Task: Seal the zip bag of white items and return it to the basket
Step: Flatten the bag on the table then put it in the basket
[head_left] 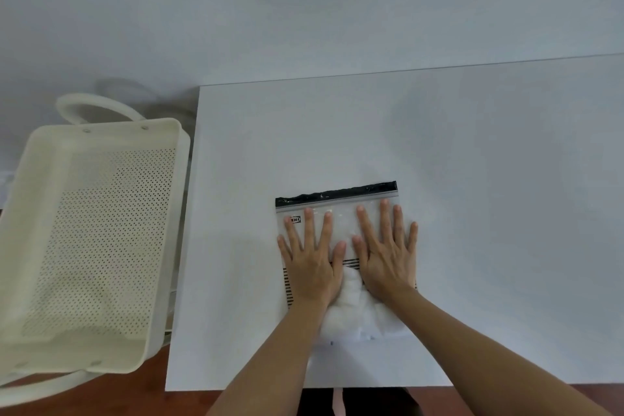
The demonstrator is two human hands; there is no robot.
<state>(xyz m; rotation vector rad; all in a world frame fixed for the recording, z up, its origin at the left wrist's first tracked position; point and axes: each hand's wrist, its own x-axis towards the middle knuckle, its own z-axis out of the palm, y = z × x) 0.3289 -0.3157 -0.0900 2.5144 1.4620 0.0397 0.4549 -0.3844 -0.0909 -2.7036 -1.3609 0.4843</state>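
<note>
A clear zip bag (341,213) with a black strip along its far edge lies flat on the white table (472,179). Fluffy white items (351,307) bunch up in the bag's near half, between my wrists. My left hand (309,253) and my right hand (386,250) lie palm down, side by side, on the bag with fingers spread, fingertips just short of the black strip. Neither hand grips anything. The cream perforated basket (98,236) stands left of the table, with nothing in it.
The basket has tubular handles (91,106) at its far and near ends and sits lower than the table's left edge. A pale wall rises behind the table. Brown floor shows at the bottom left.
</note>
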